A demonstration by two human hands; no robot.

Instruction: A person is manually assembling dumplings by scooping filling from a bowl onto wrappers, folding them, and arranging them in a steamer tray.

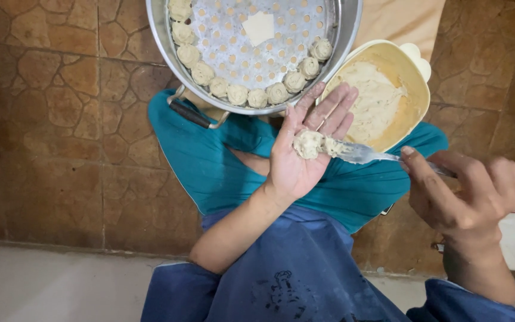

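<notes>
The right hand (469,200), nearest the camera, pinches a clear plastic spoon (362,153) whose tip presses pale filling onto a small dough wrapper (311,144). The wrapper lies lumpy and cream-coloured in the open, flat palm of the left hand (305,149), just below the perforated steamer pan (251,53) and beside the yellow filling bowl (382,95)

Eleven dumplings (238,94) in steamer pan (165,42), one dough wrapper (258,27), one filling bowl (413,80), one spoon (362,153)
</notes>
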